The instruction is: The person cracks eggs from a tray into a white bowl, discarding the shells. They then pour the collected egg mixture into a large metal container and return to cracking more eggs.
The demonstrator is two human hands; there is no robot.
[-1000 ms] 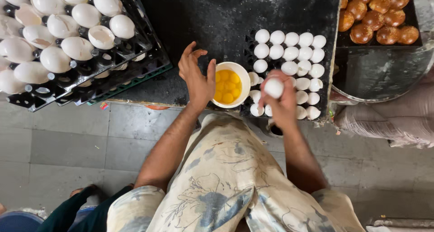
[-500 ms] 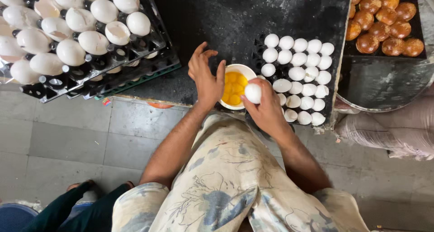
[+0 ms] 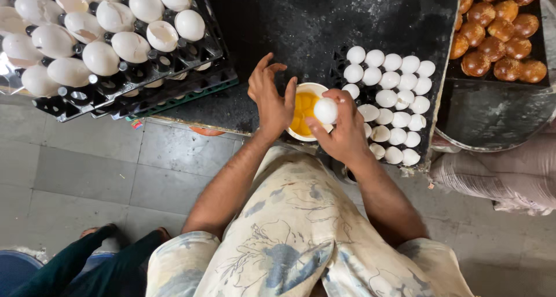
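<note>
The right hand pinches a white egg between thumb and fingertips, holding it over the right rim of the bowl, which has yellow yolks inside. The egg looks almost round from above, so its long axis seems to run roughly up toward the camera; which end is up cannot be told. The left hand is spread, fingers fanned and slightly curled, its edge touching the bowl's left rim and holding nothing. Just right of the bowl sits a tray of whole eggs on the dark table. A stack of trays with cracked shells lies to the left, and browned buns at upper right. Compared with half a second ago, the egg hangs at about the same spot over the bowl, and the left hand has stayed spread at the rim.
</note>
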